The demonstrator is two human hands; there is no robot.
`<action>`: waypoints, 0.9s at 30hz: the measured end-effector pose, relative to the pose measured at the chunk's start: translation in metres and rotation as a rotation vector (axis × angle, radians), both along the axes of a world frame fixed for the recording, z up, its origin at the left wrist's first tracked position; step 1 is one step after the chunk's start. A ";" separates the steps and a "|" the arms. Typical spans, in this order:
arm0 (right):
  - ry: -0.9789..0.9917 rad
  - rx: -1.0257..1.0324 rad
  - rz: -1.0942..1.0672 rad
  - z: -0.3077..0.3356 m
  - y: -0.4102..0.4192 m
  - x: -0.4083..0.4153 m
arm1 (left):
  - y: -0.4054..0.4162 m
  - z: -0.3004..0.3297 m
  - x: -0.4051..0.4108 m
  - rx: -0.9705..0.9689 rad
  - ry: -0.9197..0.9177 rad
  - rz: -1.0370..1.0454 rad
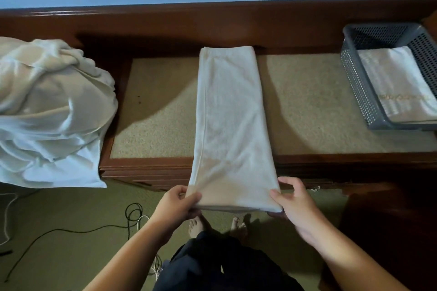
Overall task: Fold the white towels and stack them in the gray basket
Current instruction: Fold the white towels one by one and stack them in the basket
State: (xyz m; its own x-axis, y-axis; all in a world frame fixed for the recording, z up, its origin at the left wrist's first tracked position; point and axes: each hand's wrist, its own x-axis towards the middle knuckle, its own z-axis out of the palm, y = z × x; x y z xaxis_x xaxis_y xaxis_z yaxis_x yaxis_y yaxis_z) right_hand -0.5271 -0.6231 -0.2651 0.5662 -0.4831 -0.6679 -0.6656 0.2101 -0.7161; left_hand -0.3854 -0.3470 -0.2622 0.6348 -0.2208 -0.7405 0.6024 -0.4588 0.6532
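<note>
A white towel (230,120), folded into a long narrow strip, lies across the wooden table, its near end hanging past the front edge. My left hand (176,203) pinches the near left corner of that end. My right hand (293,203) pinches the near right corner, thumb on top. A gray perforated basket (354,82) stands at the table's right end with a folded white towel (397,85) inside. A heap of unfolded white towels (52,113) sits at the left end.
The table (307,101) has a beige inset top and a dark wooden rim, with a blue wall behind it. Black and white cables (132,217) trail over the green floor at the lower left. My bare feet (196,227) stand below the towel.
</note>
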 end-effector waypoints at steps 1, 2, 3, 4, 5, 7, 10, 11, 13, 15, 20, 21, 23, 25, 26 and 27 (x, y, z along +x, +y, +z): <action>-0.033 -0.003 0.022 0.009 -0.002 0.001 | 0.001 0.011 0.002 0.001 -0.037 -0.007; -0.063 -0.015 0.054 0.020 -0.004 0.003 | 0.000 0.022 0.003 -0.001 -0.074 -0.008; -0.080 -0.025 0.093 0.031 -0.007 0.006 | -0.003 0.033 0.005 -0.001 -0.114 -0.006; -0.102 -0.030 0.125 0.042 -0.010 0.009 | -0.006 0.044 0.008 0.003 -0.156 -0.002; -0.129 -0.035 0.141 0.052 -0.013 0.013 | -0.010 0.055 0.012 0.012 -0.199 -0.001; -0.176 -0.058 0.163 0.070 -0.021 0.023 | -0.020 0.075 0.022 0.033 -0.274 0.006; -0.220 -0.096 0.186 0.096 -0.033 0.042 | -0.036 0.105 0.046 0.060 -0.374 -0.015; -0.224 -0.105 0.193 0.103 -0.038 0.050 | -0.041 0.114 0.056 0.062 -0.411 -0.042; -0.228 -0.130 0.193 0.117 -0.046 0.068 | -0.054 0.131 0.078 0.037 -0.458 -0.081; -0.227 -0.151 0.164 0.132 -0.053 0.087 | -0.066 0.146 0.101 0.016 -0.475 -0.083; -0.290 0.011 0.031 0.162 -0.077 0.137 | -0.088 0.177 0.157 -0.095 -0.414 -0.163; -0.312 0.037 0.035 0.168 -0.082 0.146 | -0.089 0.180 0.169 -0.136 -0.394 -0.196; -0.346 0.032 0.137 0.176 -0.095 0.163 | -0.091 0.185 0.191 -0.160 -0.413 -0.317; -0.349 -0.048 0.268 0.183 -0.105 0.180 | -0.095 0.187 0.212 -0.109 -0.491 -0.434; -0.340 -0.096 0.318 0.184 -0.110 0.188 | -0.099 0.187 0.222 -0.072 -0.535 -0.454; -0.324 -0.148 0.349 0.182 -0.115 0.198 | -0.104 0.184 0.232 -0.041 -0.575 -0.455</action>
